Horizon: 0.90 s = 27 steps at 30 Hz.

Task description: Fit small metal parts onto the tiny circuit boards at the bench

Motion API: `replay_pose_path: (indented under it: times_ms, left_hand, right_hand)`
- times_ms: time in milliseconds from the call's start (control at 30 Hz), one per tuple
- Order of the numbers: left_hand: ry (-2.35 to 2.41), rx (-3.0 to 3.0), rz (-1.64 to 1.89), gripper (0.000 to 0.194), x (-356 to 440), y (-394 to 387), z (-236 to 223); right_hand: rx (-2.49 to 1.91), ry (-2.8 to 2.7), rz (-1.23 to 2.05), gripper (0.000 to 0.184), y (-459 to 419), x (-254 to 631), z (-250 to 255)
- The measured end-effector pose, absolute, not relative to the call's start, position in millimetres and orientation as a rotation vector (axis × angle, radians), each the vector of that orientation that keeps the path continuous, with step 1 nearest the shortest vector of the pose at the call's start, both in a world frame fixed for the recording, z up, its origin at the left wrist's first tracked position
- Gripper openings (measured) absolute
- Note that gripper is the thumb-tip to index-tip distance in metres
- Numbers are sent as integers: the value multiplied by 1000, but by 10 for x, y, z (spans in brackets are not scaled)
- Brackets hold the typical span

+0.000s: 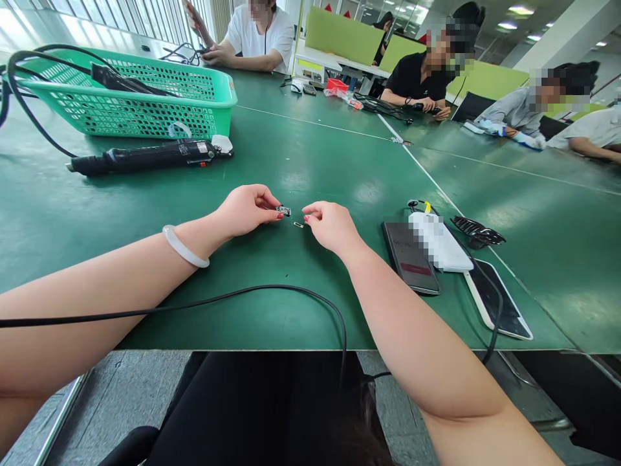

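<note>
My left hand [250, 210] pinches a small circuit board [283, 211] between thumb and fingertips, above the green table. Its black-and-white surface is too small to read in detail. Just to the right, my right hand [332, 226] has curled fingers, with a slight gap between index finger and thumb. A tiny pale rectangular piece with a dark outline [298, 224] is close to that thumb tip, seemingly on the tabletop. Whether the thumb touches it I cannot tell. The two hands face each other without touching.
A green basket [226, 97] with cables stands back left, a black cylindrical tool [145, 157] before it. On the right lie a dark phone [407, 255], a white device [439, 241], another phone [499, 301] and a black claw clip [478, 231]. A black cable [272, 287] crosses in front. Several people sit beyond.
</note>
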<state>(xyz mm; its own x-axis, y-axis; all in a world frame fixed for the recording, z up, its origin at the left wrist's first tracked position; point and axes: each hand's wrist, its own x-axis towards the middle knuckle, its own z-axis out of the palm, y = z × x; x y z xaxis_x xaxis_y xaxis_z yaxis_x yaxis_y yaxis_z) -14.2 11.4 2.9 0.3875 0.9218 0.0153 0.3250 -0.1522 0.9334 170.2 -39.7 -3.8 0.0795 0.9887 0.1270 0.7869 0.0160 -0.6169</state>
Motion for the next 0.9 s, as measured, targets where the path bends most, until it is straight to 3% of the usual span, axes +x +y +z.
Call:
replay_pose_path:
  times_ms: [200, 500, 900]
  left_hand:
    - [1133, 1698, 786, 23, -146, 105, 43]
    - [1117, 1692, 802, 24, -147, 117, 27]
    - [1165, 1731, 774, 21, -131, 96, 56]
  right_hand:
    - [-1718, -1740, 648, 25, -441, 1626, -6]
    - [-1764, -2032, 333, 8, -359, 1721, -75]
    - [-1716, -2164, 273, 13, -379, 1679, -55]
